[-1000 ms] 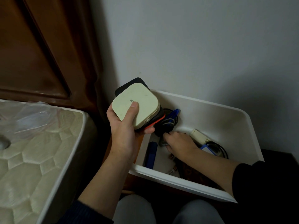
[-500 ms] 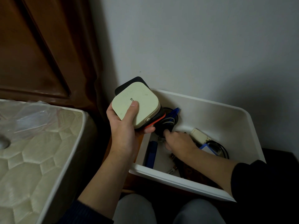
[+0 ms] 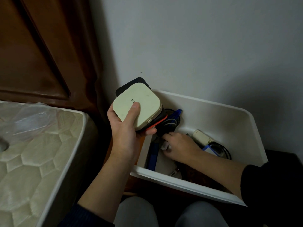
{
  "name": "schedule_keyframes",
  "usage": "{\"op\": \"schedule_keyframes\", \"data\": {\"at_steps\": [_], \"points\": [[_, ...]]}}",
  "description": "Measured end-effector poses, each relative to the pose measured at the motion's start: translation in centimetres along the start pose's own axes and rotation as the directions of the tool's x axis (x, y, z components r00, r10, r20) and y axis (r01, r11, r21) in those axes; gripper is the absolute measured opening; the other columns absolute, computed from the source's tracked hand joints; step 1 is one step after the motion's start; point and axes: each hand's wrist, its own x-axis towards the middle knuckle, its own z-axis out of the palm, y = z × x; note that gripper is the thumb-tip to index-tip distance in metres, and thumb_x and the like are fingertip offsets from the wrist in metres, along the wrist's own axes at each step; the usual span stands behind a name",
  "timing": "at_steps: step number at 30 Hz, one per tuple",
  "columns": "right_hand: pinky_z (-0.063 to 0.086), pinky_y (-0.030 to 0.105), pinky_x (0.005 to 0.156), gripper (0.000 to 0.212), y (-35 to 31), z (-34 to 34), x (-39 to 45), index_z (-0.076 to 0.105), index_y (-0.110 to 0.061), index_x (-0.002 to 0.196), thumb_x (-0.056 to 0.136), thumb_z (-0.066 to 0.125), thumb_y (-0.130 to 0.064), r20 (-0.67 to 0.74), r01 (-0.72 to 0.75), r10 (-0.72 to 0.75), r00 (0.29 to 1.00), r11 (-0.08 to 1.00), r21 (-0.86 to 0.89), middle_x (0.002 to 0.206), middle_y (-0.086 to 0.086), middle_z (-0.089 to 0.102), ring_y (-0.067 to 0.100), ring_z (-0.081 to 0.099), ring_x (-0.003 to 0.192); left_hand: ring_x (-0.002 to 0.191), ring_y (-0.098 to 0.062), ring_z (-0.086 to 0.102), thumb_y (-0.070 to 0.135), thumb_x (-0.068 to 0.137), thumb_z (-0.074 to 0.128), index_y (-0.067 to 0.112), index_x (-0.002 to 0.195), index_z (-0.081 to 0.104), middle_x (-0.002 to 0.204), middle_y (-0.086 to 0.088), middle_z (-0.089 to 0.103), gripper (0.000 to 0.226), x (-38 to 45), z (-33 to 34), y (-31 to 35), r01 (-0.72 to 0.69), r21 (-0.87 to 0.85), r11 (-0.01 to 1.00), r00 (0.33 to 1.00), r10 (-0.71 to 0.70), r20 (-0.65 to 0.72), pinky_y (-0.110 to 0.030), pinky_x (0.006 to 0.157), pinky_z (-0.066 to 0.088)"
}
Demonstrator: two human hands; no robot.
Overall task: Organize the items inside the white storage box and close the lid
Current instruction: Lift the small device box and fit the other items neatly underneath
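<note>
Our left hand [image 3: 126,136] is wrapped around a small stack: a cream square case [image 3: 136,105] on top with our thumb pressed on its lid, then an orange-edged piece and a dark flat one underneath, all held up over the left rim of the box [image 3: 221,115]. Our right hand [image 3: 178,148] is down inside the box with the fingers curled around something dark and cable-like near the back left corner; can't really make out what it is in this light.

Room's pretty dim. Plain white wall [image 3: 205,46] behind the box, dark brown wooden panel [image 3: 41,46] on the left, and a quilted mattress [image 3: 32,153] with some clear plastic film on it at lower left.

The box sits open against the wall, no lid on it. Inside we've got a coil of black cable [image 3: 224,150] toward the right, a white adapter [image 3: 200,136] just beside it, and a blue stick-shaped thing [image 3: 153,158] lying along the left wall.
</note>
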Motion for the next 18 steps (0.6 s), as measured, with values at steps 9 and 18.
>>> {"op": "schedule_keyframes", "data": {"at_steps": [9,18], "points": [[0.054,0.033,0.075,0.022,-0.1,0.1,0.6,0.068,-0.016,0.115,0.096,0.064,-0.026,0.049,0.038,-0.036,0.998,0.999,-0.036,0.116,0.003,0.063,0.021,0.065,0.101,0.115,-0.038,0.072,0.025,0.095,0.075,0.039,0.142,0.047,0.138,-0.008,0.062,0.057,-0.2,0.2,0.1,-0.004,0.041,0.999,1.0,0.004,0.0,-0.035,0.054,0.056],[0.055,0.033,0.074,0.018,-0.1,-0.6,0.9,0.071,-0.017,0.108,0.095,0.065,-0.028,0.05,0.026,-0.026,0.998,1.0,0.001,0.111,0.002,0.067,0.021,0.066,0.097,0.11,-0.03,0.076,0.023,0.099,0.073,0.039,0.139,0.045,0.136,-0.003,0.063,0.051,-0.3,0.3,0.1,-0.014,0.131,0.991,1.0,0.012,0.016,-0.034,0.051,0.059]]}}
